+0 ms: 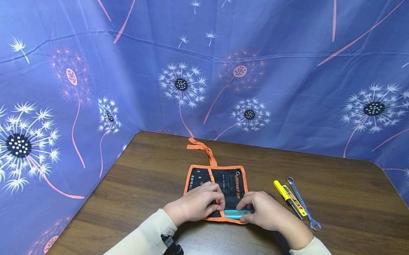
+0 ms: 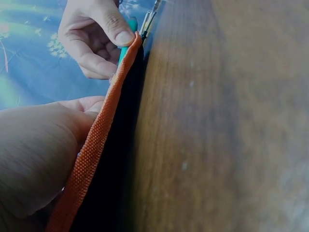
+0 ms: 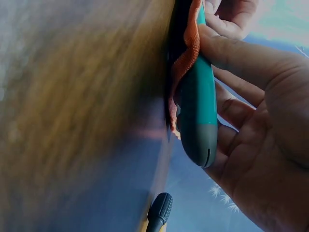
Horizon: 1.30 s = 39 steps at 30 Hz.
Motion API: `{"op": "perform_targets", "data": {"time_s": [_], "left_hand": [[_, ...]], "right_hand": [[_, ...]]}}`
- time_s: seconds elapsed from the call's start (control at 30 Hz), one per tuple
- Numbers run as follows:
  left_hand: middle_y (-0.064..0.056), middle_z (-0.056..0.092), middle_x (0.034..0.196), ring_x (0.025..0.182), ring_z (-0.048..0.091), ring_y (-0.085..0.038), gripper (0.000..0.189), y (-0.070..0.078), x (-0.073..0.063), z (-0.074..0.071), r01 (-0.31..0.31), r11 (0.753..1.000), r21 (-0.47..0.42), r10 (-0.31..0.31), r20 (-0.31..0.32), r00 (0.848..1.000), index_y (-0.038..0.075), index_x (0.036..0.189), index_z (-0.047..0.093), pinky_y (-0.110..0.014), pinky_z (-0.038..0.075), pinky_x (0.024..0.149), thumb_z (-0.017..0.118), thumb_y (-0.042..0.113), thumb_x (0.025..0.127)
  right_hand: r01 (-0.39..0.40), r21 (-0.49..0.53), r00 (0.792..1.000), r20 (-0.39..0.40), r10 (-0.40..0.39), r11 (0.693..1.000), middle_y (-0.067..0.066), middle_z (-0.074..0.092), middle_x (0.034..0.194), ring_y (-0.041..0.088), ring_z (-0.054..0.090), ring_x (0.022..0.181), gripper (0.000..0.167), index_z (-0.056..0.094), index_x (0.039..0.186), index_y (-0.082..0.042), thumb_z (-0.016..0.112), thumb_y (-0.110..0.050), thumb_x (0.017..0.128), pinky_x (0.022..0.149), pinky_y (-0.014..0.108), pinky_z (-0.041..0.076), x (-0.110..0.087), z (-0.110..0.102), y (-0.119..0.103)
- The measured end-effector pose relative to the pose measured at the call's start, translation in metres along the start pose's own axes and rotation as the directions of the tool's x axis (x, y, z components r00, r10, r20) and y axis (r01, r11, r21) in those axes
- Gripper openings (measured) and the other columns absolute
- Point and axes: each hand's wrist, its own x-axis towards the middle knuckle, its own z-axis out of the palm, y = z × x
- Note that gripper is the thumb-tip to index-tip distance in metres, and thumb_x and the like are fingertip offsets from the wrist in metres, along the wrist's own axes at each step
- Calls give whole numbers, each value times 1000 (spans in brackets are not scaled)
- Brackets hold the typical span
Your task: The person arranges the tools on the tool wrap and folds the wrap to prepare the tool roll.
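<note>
A black tool pouch (image 1: 233,183) with orange edging lies on the table in the head view, its orange tie stretching away at the back. Across its near edge sits a teal utility knife (image 1: 232,213), partly under a narrow orange strap; its grey slotted end (image 3: 200,145) sticks out past the edging in the right wrist view. My right hand (image 1: 265,210) pinches the knife near that end between thumb and fingers. Bent over the pouch, my left hand (image 1: 198,202) pinches the orange strap at the knife's other end. The left fingertips are partly hidden.
Right of the pouch, a combination wrench (image 1: 301,201) lies beside slim yellow-and-black tools (image 1: 285,194) on the brown wooden table (image 1: 149,172). A blue dandelion-print cloth (image 1: 215,58) hangs behind the table and along its left side.
</note>
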Motion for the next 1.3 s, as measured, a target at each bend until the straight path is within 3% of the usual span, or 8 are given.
{"op": "perform_targets", "data": {"time_s": [0.43, 0.67, 0.97, 1.3], "left_hand": [[11, 55, 98, 92, 48, -7, 13, -1, -1, -1, -27, 1000, -12, 27, -7, 1000, 30, 96, 69, -24, 43, 81, 73, 18, 101], [12, 54, 100, 96, 50, -7, 12, -2, -1, -1, -37, 999, -10, 37, -22, 999, 29, 96, 69, -25, 44, 84, 73, 18, 101], [13, 54, 101, 97, 51, -8, 12, -2, -1, -2, -26, 1000, -17, 26, -20, 999, 29, 97, 69, -25, 45, 86, 71, 19, 102], [12, 55, 102, 99, 51, -8, 11, -2, -1, -3, -17, 1000, -25, 16, -11, 1000, 29, 98, 68, -27, 45, 88, 70, 20, 103]], "right_hand": [[-11, 18, 1000, 20, 10, 1000, -8, 68, 101, 16, 66, 91, 27, 79, 107, -16, 91, -16, 83, 78, 35, 55, -5, -11, 7], [-101, 33, 993, 70, 99, 994, -3, 67, 102, 20, 63, 93, 27, 78, 108, -14, 90, -16, 84, 79, 33, 53, -14, -28, 18], [-177, 62, 976, 143, 167, 982, -4, 66, 89, 14, 60, 81, 27, 77, 103, -12, 92, -13, 81, 70, 30, 51, -22, -38, 24], [-165, 82, 980, 130, 153, 983, -6, 65, 82, 14, 61, 74, 21, 76, 96, -16, 90, -9, 82, 65, 29, 51, -22, -36, 24]]}}
